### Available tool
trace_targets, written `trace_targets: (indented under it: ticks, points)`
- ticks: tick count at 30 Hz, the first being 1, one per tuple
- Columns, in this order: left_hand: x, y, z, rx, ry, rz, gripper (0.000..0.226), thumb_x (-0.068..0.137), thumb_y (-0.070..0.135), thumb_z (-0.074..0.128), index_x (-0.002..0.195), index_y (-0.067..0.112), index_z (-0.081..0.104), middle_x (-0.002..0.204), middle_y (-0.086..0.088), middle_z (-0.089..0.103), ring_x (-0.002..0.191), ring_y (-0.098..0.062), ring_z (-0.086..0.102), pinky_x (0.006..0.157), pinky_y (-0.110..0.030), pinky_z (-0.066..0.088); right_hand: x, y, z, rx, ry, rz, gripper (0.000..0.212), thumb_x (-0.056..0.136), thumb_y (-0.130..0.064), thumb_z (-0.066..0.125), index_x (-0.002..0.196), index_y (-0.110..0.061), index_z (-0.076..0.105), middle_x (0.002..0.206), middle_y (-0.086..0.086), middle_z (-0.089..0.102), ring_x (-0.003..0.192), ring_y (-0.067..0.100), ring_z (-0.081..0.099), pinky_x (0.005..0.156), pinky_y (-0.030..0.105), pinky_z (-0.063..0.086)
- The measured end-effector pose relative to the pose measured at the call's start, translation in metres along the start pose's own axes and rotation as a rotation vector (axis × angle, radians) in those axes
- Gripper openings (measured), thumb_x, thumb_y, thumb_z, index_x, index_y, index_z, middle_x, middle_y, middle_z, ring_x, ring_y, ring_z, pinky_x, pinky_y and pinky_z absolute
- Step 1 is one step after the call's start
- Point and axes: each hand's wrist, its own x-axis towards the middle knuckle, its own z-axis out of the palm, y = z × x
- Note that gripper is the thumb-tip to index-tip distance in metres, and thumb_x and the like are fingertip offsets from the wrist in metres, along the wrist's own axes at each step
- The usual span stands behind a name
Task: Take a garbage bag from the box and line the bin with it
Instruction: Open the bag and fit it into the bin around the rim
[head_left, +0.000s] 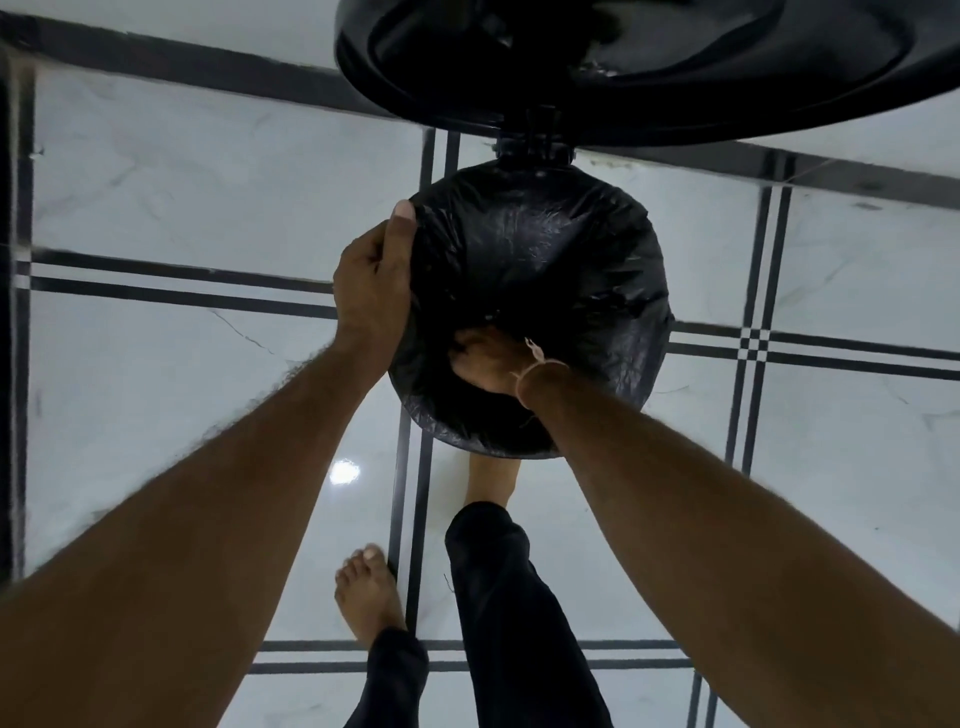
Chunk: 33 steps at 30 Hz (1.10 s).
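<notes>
Two bare feet (366, 592) stand on pale tiled floor (156, 364) below the bin (639, 384), where the right hand (485, 361) reaches inside, grip hidden, the left hand (371, 275) pinches the unlabelled black garbage bag (545, 244) over the rim, lid (649, 67) raised beyond.

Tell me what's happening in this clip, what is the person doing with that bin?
A person is lining a round bin with a black garbage bag. The bin's lid is flipped up at the back. The left hand grips the bag's edge at the rim on the left side, thumb over the top. The right hand reaches down inside, pressing the bag into the bin. The bag already covers most of the opening. A bare foot stands on the tiled floor.
</notes>
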Motion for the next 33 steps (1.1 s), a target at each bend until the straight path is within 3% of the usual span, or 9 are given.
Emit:
trace_targets:
  ticks: [5,9,11,13,15,21,24,27,33]
  points:
    - [-0.001,0.004,0.001,0.025,0.021,-0.015,0.057,0.104,0.057,0.044,0.065,0.016,0.037,0.062,0.000,0.038,0.063,-0.014,0.039,0.062,-0.030,0.034,-0.078,0.005,-0.006,0.032,0.550,-0.240,0.029,0.101,-0.032,0.050,0.121,-0.024,0.069,0.116,0.003,0.073,0.106,0.026,0.065,0.090,0.037,0.054]
    - [-0.002,0.005,0.002,0.046,0.035,-0.024,0.056,0.104,0.056,0.045,0.062,0.022,0.033,0.060,0.005,0.036,0.063,-0.013,0.038,0.063,-0.029,0.034,-0.120,0.006,-0.003,0.023,0.158,-0.082,0.034,0.105,-0.050,0.041,0.088,-0.029,0.060,0.096,-0.002,0.071,0.093,0.025,0.067,0.085,0.038,0.051]
    - [-0.002,0.004,0.003,0.036,0.031,-0.028,0.056,0.104,0.057,0.045,0.061,0.022,0.035,0.059,0.008,0.038,0.063,-0.012,0.039,0.064,-0.029,0.036,-0.106,0.010,-0.008,0.085,-0.116,0.086,0.042,0.106,-0.059,0.031,0.119,-0.038,0.066,0.135,0.001,0.067,0.128,0.029,0.059,0.109,0.042,0.043]
    - [-0.001,0.002,0.002,0.037,0.030,-0.020,0.055,0.104,0.057,0.045,0.063,0.021,0.036,0.060,0.006,0.038,0.063,-0.012,0.039,0.064,-0.029,0.035,-0.083,0.015,-0.012,0.126,-0.189,0.113,0.055,0.107,-0.060,0.029,0.155,-0.038,0.043,0.166,0.000,0.039,0.154,0.027,0.033,0.125,0.041,0.021]
    - [0.000,0.000,0.002,0.030,0.027,-0.014,0.056,0.104,0.057,0.045,0.066,0.016,0.037,0.063,0.001,0.036,0.064,-0.015,0.037,0.064,-0.030,0.033,-0.059,0.021,-0.013,0.075,-0.152,0.150,0.062,0.107,-0.059,0.033,0.162,-0.031,0.034,0.170,-0.001,0.030,0.159,0.027,0.022,0.128,0.040,0.011]
    - [-0.001,0.001,0.001,0.008,0.035,-0.033,0.057,0.103,0.057,0.046,0.065,0.016,0.037,0.063,0.001,0.036,0.065,-0.016,0.037,0.063,-0.030,0.033,-0.045,0.029,-0.010,0.138,-0.061,0.142,0.055,0.104,-0.055,0.040,0.149,-0.026,0.054,0.160,0.005,0.049,0.149,0.029,0.041,0.124,0.040,0.029]
    - [-0.001,0.001,0.001,0.028,0.040,-0.022,0.058,0.103,0.058,0.045,0.063,0.017,0.039,0.060,0.004,0.041,0.062,-0.013,0.041,0.063,-0.030,0.036,-0.089,0.015,-0.024,0.227,0.281,-0.137,0.029,0.101,-0.044,0.057,0.119,-0.027,0.071,0.118,-0.004,0.075,0.112,0.018,0.069,0.099,0.037,0.054]
    - [-0.001,0.001,0.000,0.035,0.025,-0.020,0.059,0.104,0.058,0.044,0.063,0.016,0.044,0.060,0.006,0.046,0.063,-0.013,0.044,0.064,-0.032,0.039,-0.095,-0.004,-0.042,0.442,0.306,-0.373,0.026,0.101,-0.036,0.061,0.124,-0.030,0.070,0.118,-0.009,0.071,0.114,0.007,0.064,0.104,0.029,0.050]
    - [0.000,0.000,0.000,0.020,0.029,-0.057,0.057,0.104,0.057,0.044,0.057,0.026,0.048,0.052,0.016,0.048,0.061,-0.009,0.046,0.065,-0.028,0.041,0.014,-0.012,-0.084,0.576,0.331,-0.087,0.033,0.098,-0.036,0.056,0.125,-0.027,0.074,0.140,-0.001,0.067,0.133,0.021,0.058,0.118,0.041,0.040]
